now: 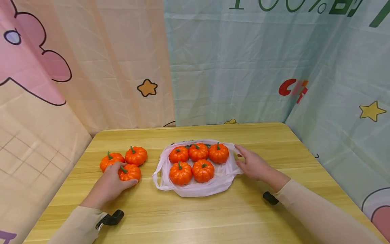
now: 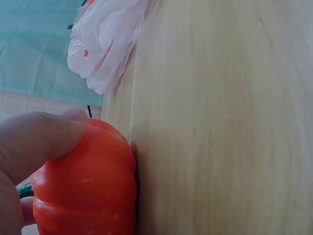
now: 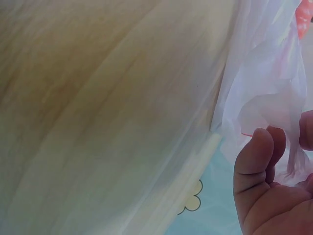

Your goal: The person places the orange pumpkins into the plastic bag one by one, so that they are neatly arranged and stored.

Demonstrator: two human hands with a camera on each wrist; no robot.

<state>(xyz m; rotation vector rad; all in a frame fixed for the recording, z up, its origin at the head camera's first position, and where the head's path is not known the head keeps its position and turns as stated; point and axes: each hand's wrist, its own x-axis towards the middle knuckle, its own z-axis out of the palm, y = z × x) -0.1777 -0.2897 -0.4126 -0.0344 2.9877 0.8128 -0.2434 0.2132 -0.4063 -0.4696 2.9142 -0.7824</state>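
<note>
My left hand (image 1: 111, 184) grips a small orange pumpkin (image 1: 131, 173) with a green stem, thumb on its near side. In the left wrist view this pumpkin (image 2: 90, 181) appears to rest on the wooden surface. Two similar pumpkins, one at the left (image 1: 109, 160) and one behind (image 1: 136, 155), sit close by. A white plastic bag (image 1: 204, 193) lies spread in the middle, with several pumpkins (image 1: 203, 171) in its opening. At its right edge, my right hand (image 1: 254, 165) holds the thin bag film (image 3: 266, 73) between thumb and curled fingers.
Everything stands on a wooden table (image 1: 189, 220) with rounded far corners. Printed curtains (image 1: 228, 67) hang behind it and along both sides. A loop handle (image 1: 156, 178) of the bag lies at its left end.
</note>
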